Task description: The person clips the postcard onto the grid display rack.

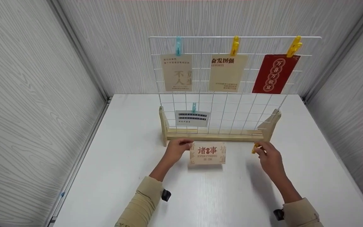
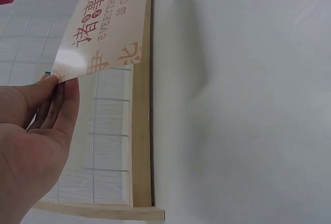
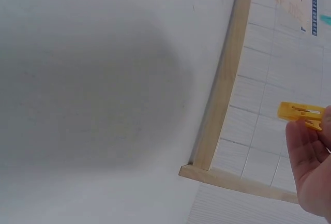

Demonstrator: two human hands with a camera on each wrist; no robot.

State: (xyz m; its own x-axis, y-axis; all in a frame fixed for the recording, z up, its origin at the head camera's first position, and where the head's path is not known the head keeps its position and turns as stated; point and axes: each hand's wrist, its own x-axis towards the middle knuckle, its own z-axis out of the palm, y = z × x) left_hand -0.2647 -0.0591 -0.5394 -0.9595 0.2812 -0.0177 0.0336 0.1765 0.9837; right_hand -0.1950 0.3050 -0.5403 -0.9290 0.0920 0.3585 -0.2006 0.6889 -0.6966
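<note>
My left hand [image 1: 176, 150] pinches the left edge of a cream postcard [image 1: 207, 153] printed with red characters and "EVERYTHING IS OK". In the left wrist view, thumb and fingers meet at the corner of that card. A yellow clothespin [image 1: 255, 148] is between the thumb and fingers of my right hand [image 1: 270, 159], and the right wrist view shows it sideways in the fingertips. Both hands are above the table in front of a white wire grid rack [image 1: 219, 104] on a wooden stand [image 1: 214, 136].
Along the grid's top hang two cream cards [image 1: 177, 73] and a red card [image 1: 276, 74], held by a blue clip [image 1: 178, 46] and two yellow clips [image 1: 235, 46]. Lower down, a small blue clip [image 1: 194, 107] holds a white card [image 1: 193, 119]. Wood-patterned walls [image 1: 27, 78] enclose the white table [image 1: 121, 142].
</note>
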